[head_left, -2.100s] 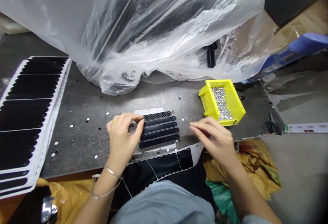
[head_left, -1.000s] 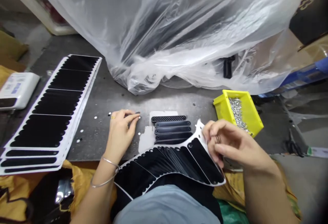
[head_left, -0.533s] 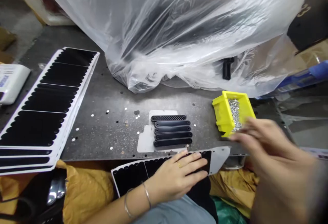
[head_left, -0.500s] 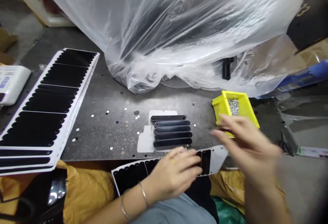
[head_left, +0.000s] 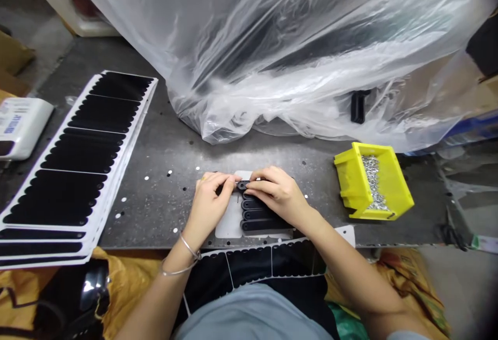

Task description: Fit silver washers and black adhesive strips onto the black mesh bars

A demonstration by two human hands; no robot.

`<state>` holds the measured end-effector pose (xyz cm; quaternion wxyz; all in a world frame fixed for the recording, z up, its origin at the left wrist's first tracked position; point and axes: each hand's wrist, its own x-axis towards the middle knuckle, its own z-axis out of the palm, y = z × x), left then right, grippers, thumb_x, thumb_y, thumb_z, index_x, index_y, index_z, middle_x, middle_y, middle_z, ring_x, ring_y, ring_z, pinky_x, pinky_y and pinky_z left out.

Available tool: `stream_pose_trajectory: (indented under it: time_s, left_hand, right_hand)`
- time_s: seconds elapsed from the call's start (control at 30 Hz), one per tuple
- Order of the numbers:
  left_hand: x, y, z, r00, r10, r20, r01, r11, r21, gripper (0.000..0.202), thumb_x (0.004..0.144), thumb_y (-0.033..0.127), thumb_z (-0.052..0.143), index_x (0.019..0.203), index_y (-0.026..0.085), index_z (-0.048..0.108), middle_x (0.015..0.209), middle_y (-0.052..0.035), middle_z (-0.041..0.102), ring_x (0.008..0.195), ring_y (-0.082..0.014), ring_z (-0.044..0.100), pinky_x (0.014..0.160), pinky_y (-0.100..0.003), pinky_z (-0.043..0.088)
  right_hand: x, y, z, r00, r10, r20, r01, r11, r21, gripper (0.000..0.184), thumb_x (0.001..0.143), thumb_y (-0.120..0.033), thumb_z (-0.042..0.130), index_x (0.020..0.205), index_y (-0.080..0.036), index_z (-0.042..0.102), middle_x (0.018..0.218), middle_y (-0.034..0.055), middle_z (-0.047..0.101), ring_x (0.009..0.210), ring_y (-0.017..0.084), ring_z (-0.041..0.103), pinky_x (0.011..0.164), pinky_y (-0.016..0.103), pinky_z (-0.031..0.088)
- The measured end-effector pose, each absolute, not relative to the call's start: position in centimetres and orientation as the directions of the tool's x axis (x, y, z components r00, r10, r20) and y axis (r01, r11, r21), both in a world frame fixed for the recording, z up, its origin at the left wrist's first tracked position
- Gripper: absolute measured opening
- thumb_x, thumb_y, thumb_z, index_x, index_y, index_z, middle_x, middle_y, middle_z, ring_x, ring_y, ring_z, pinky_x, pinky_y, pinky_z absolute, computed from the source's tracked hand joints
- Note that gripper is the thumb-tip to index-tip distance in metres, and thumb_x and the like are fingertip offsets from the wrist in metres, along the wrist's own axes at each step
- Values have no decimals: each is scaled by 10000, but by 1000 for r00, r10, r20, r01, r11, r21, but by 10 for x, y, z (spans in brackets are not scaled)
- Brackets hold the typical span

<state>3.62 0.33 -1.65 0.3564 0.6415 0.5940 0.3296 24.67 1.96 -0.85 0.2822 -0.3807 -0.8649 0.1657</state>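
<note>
Nothing can be read with certainty. Blue print is seen on a white label atop a white rectangular plastic box [head_left: 23,127] at the left edge, but its small, blurred characters cannot be made out. Coloured marks are shown on a pale paper strip [head_left: 484,244] at the right edge, and these too are illegible.

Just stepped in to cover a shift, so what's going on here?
A person's left hand and right hand touch the top of a row of black strips on a perforated metal bench. A yellow bin of small silver parts sits to the right; stacked sheets of black pieces lie to the left.
</note>
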Motion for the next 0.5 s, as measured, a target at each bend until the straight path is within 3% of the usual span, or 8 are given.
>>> stream_pose_trajectory:
  time_s: [0.33, 0.5]
  left_hand:
    - [38, 8, -19, 91, 996, 4, 542, -52, 839, 162, 923, 355, 648, 865, 253, 758, 901, -8, 775, 948, -231, 638, 917, -389, 433]
    - [38, 10, -20, 83, 996, -17, 539, -31, 842, 206, 911, 412, 640, 846, 254, 754, 884, -14, 775, 935, -238, 638, 913, -399, 433]
  right_hand:
    - [255, 22, 0, -534, 799, 277, 592, 588, -552, 172, 1020, -327, 626, 1021, -241, 774, 1015, 69, 727, 884, 195, 629, 789, 353, 526]
    - [304, 21, 12, -379, 918, 118, 575, 333, -747, 91, 962, -289, 712, 984, -234, 781, 926, 32, 723, 820, 164, 670, 722, 302, 532]
